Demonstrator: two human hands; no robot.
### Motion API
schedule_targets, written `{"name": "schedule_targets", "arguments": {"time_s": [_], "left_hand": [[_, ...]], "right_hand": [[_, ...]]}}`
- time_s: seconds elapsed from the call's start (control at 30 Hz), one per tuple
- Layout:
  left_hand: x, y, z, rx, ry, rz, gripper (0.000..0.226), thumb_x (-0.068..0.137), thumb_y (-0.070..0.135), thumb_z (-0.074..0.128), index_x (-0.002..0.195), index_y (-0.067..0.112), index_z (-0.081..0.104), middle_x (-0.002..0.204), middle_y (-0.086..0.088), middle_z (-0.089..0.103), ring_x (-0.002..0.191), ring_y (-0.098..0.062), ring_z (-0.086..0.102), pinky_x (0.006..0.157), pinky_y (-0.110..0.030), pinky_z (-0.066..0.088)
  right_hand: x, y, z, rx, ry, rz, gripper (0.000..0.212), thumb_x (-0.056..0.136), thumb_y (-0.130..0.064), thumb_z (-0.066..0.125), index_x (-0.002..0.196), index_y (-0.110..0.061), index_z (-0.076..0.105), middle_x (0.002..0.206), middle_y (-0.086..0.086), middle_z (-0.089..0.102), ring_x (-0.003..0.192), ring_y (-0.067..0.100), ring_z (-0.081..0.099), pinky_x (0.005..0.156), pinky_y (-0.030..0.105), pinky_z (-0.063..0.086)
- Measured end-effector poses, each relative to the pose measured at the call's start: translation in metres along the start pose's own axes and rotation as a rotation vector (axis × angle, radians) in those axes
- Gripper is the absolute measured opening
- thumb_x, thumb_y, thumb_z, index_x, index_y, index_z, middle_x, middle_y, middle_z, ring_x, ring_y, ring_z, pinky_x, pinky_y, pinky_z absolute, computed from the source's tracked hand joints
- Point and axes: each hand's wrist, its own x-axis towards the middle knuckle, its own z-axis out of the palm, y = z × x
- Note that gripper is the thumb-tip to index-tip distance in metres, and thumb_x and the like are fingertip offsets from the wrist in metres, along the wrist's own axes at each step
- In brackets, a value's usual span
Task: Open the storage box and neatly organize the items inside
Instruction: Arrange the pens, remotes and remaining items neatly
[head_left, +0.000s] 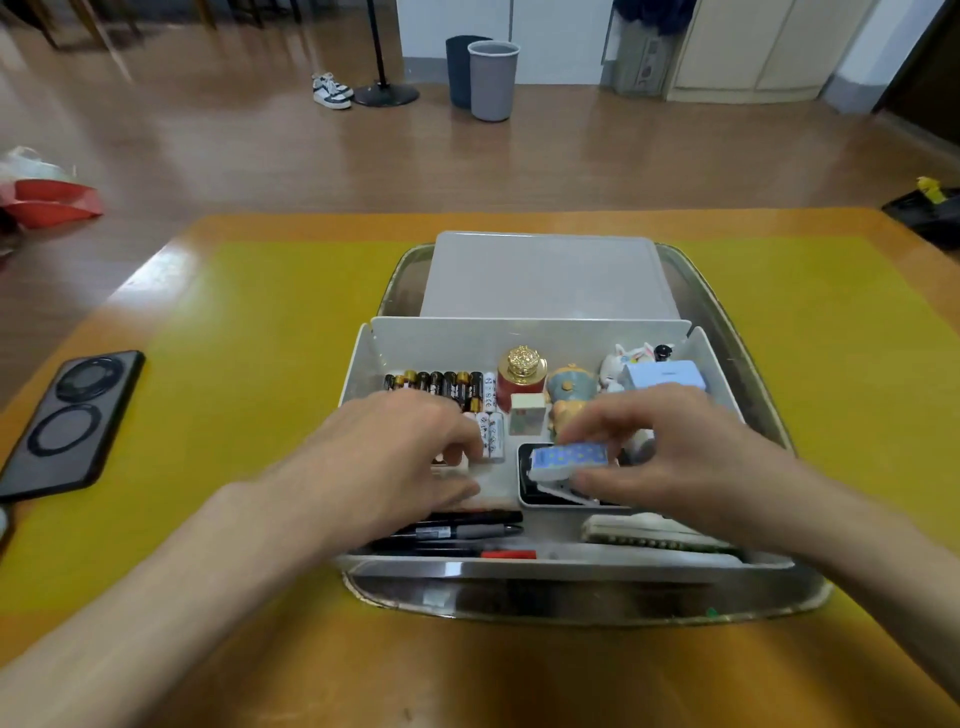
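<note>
While the storage box (711, 364) sits open on the metal tray (737, 332) in the middle of the yellow mat (260, 364), both my hands are down inside it. The frosted lid (545, 275) lies flat on the tray just behind the box. My right hand (675, 452) pinches a small blue-patterned packet (558, 460) between thumb and fingertips, holding it tilted over a white-rimmed black case (530, 493) near the box's middle. My left hand (400, 457) rests palm down over the left side with the fingers curled inward by the white batteries (491, 434); I cannot tell whether it grips anything. A row of dark batteries (434, 384) lines the far left corner. Beside them stands a red jar with a gold lid (522, 371), then a small figurine (569, 389), a white rabbit toy (631, 358) and a pale blue box (665, 375) at the far right. Black markers (467, 530) lie along the near wall under my left wrist. A dark phone (72, 421) lies on the mat well to the left.
</note>
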Motion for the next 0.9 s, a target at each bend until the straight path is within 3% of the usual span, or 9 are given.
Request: {"name": "schedule_targets", "arguments": {"time_s": [0.17,0.3,0.4,0.6,0.83,0.9], "left_hand": [[-0.009,-0.006,0.013,0.031,-0.011,0.070,0.019,0.092,0.045,0.062,0.109,0.037,0.066,0.104,0.021,0.053,0.104,-0.004,0.048,0.078,-0.033,0.051],[-0.007,-0.010,0.017,0.027,0.013,0.098,0.017,0.091,0.043,0.063,0.107,0.037,0.066,0.100,0.019,0.050,0.098,-0.004,0.047,0.073,-0.033,0.052],[-0.004,-0.010,0.018,0.031,0.014,0.096,0.015,0.092,0.042,0.063,0.105,0.036,0.066,0.099,0.019,0.051,0.095,-0.003,0.047,0.070,-0.030,0.051],[-0.001,-0.015,0.024,0.084,0.016,0.078,0.024,0.090,0.040,0.065,0.113,0.035,0.061,0.106,0.016,0.051,0.100,-0.007,0.049,0.064,-0.024,0.040],[0.001,-0.021,0.028,0.147,0.014,0.057,0.030,0.086,0.037,0.069,0.114,0.033,0.056,0.107,0.015,0.051,0.104,-0.011,0.051,0.063,-0.026,0.040],[0.002,-0.022,0.027,0.142,0.004,0.034,0.032,0.086,0.040,0.070,0.114,0.033,0.057,0.106,0.015,0.053,0.103,-0.011,0.052,0.066,-0.029,0.047]], "right_hand": [[0.001,-0.004,0.024,-0.311,-0.070,-0.060,0.019,0.075,-0.032,0.080,0.092,-0.036,0.074,0.069,-0.033,0.059,0.074,-0.002,0.058,0.057,0.017,0.042],[0.000,0.003,0.030,-0.517,-0.100,-0.065,0.019,0.077,-0.035,0.077,0.096,-0.036,0.072,0.078,-0.023,0.058,0.073,0.001,0.054,0.060,0.016,0.037],[0.001,0.005,0.030,-0.576,-0.095,-0.036,0.019,0.077,-0.040,0.076,0.094,-0.037,0.069,0.081,-0.021,0.057,0.074,0.002,0.050,0.058,0.013,0.032],[0.009,-0.005,0.028,-0.681,-0.164,0.020,0.025,0.077,-0.050,0.077,0.098,-0.041,0.066,0.097,-0.020,0.066,0.090,0.006,0.059,0.064,0.026,0.039],[0.010,-0.016,0.030,-0.758,-0.194,-0.008,0.018,0.083,-0.044,0.070,0.098,-0.038,0.063,0.098,-0.015,0.064,0.091,0.013,0.059,0.064,0.029,0.041],[0.010,-0.017,0.029,-0.735,-0.215,0.003,0.018,0.082,-0.045,0.070,0.096,-0.039,0.062,0.094,-0.017,0.064,0.088,0.011,0.060,0.063,0.029,0.043]]}}
